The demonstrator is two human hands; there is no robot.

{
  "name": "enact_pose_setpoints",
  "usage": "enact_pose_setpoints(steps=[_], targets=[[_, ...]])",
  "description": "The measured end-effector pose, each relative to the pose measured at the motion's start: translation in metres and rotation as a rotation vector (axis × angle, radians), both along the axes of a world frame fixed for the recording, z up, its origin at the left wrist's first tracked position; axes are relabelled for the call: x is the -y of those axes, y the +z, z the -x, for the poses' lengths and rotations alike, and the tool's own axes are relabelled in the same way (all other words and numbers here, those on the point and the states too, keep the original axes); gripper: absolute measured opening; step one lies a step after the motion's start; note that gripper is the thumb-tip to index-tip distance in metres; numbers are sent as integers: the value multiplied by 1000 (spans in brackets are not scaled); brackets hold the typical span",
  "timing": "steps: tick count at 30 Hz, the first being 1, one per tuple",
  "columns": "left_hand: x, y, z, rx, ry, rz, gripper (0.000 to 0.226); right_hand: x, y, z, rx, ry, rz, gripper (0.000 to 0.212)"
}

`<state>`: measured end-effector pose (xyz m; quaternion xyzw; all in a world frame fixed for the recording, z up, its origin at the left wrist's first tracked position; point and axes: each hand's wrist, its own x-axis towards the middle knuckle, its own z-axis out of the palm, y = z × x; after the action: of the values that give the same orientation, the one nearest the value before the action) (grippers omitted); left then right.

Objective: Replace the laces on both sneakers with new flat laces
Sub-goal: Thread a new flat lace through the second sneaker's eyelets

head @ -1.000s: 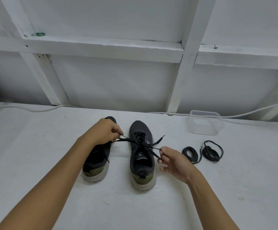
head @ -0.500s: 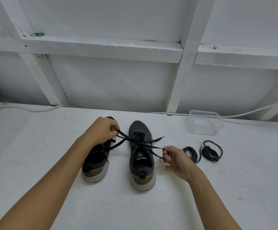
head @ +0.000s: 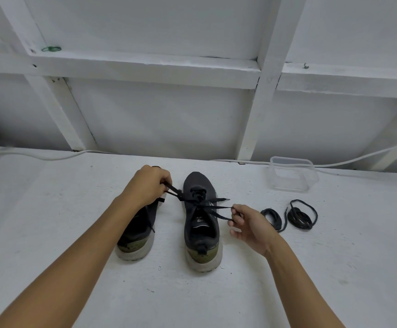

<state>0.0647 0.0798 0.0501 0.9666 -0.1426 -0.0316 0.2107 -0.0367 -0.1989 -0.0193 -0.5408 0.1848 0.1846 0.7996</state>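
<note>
I work the flat black lace on the right sneaker, my left hand pinching one end just left of the toe, my right hand pinching the other end just right of the tongue, both ends drawn taut across the eyelets. To do this step well, I judge I should pull both sides evenly, keep the lace flat without twists, and hold the shoe from sliding. The sneaker is dark with an olive heel patch and a pale sole, standing upright on the white surface. The left sneaker stands just left of it, partly under my forearm. Two coiled black laces lie to its right, a clear plastic container beyond them.
</note>
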Motion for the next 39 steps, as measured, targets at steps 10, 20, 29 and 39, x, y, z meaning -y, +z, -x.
enact_pose_setpoints(steps=[10,20,29,39], targets=[[-12,-9,-2,-61,-7,26,14,2,-1,3,-11,62,52,20],[-21,-8,-3,63,-32,-235,13,14,-1,4,-100,121,222,24],[-12,4,4,-251,-95,-10,15,11,15,11,33,26,205,23],[24,2,41,-660,36,1275,28,-17,48,0,243,-31,-176,36]])
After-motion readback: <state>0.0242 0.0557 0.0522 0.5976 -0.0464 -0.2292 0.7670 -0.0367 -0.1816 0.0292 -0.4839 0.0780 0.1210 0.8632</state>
